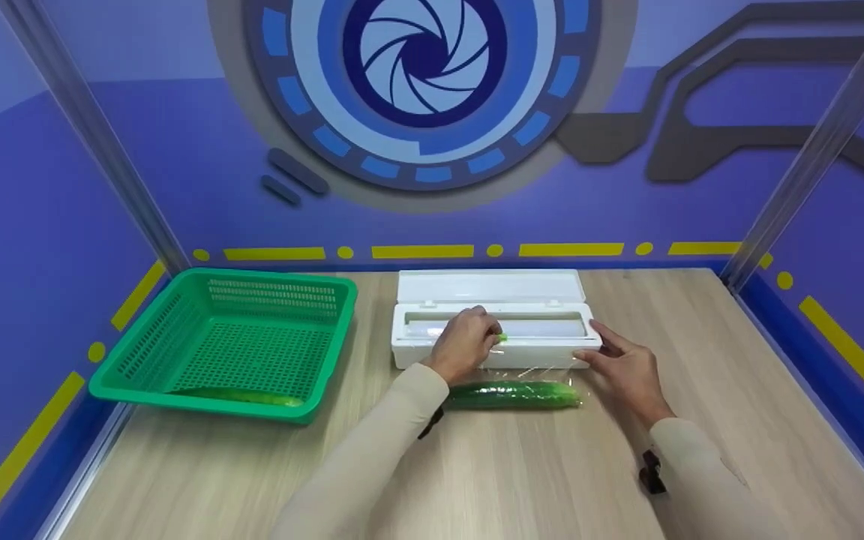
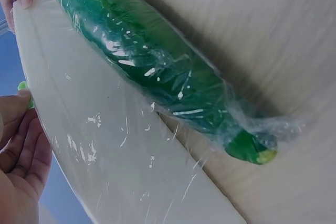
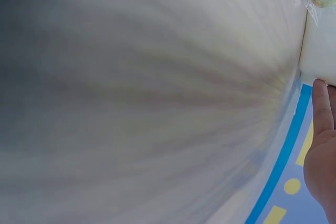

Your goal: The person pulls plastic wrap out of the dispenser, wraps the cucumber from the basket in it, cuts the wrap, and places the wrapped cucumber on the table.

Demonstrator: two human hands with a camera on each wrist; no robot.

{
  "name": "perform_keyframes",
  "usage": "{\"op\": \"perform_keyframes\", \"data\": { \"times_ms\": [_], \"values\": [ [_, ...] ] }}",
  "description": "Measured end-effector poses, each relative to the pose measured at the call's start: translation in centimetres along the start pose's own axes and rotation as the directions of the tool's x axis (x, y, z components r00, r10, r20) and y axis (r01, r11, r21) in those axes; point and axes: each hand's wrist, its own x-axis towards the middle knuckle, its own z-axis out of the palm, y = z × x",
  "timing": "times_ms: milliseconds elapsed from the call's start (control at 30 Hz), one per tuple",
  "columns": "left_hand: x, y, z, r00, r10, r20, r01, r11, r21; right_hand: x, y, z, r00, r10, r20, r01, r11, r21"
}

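Note:
A white cling film dispenser [image 1: 432, 355] stands on the table with its lid [image 1: 490, 286] raised and a roll of film [image 1: 541, 328] inside. My left hand [image 1: 466, 341] pinches a small green slide cutter [image 2: 22, 85] at the dispenser's front top edge. With thumb and fingers, my right hand [image 1: 627, 367] grips the right end of the dispenser. In front of it lies a cucumber [image 1: 514, 394] wrapped in clear film, the left part hidden by my left forearm. Film [image 2: 92, 140] stretches from the dispenser's front to the cucumber, and a twist of it sticks out past one tip in the left wrist view.
To the left stands a green plastic basket [image 1: 334, 330] with another cucumber [image 1: 244, 395] at its near side. Purple panels [image 1: 154, 150] with metal corner posts [image 1: 814, 142] enclose the wooden table [image 1: 537, 480] at the back and sides.

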Motion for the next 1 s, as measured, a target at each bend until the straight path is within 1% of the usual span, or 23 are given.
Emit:
{"op": "perform_keyframes", "data": {
  "times_ms": [167,300,400,533,633,767,900,1000],
  "values": [
    [-0.2,-0.1,-0.1,1.000,0.008,0.000,-0.008,1.000,0.030,-0.1,0.0,-0.1,1.000,0.005,0.023,-0.006,1.000,0.008],
    [-0.3,-0.2,-0.2,1.000,0.023,-0.012,-0.022,0.998,0.062,-0.1,0.1,-0.1,1.000,-0.006,0.019,0.006,1.000,-0.003],
    [-0.5,-0.2,-0.3,1.000,0.020,-0.016,-0.019,0.997,0.069,-0.1,0.1,-0.2,1.000,-0.019,0.012,0.019,1.000,-0.020],
    [-0.7,-0.3,-0.4,1.000,0.016,-0.020,-0.015,0.997,0.076,-0.2,0.1,-0.1,1.000,-0.009,0.017,0.009,1.000,-0.022],
    [-1.0,-0.7,-0.7,0.999,0.026,-0.025,-0.024,0.997,0.078,-0.2,0.0,0.2,1.000,-0.003,0.023,0.003,1.000,-0.011],
    [-1.9,-1.7,-1.5,1.000,0.009,-0.025,-0.008,0.998,0.065,-0.1,0.0,0.3,1.000,-0.017,0.020,0.017,1.000,-0.013],
    [-3.3,-3.4,-2.6,0.999,-0.029,-0.035,0.031,0.998,0.054,-0.1,0.1,0.0,1.000,-0.020,0.009,0.020,0.999,-0.031],
    [-4.4,-4.6,-3.4,0.998,-0.036,-0.053,0.040,0.998,0.057,-0.1,0.1,-0.2,1.000,-0.016,0.007,0.016,0.999,-0.045]
  ]
}}
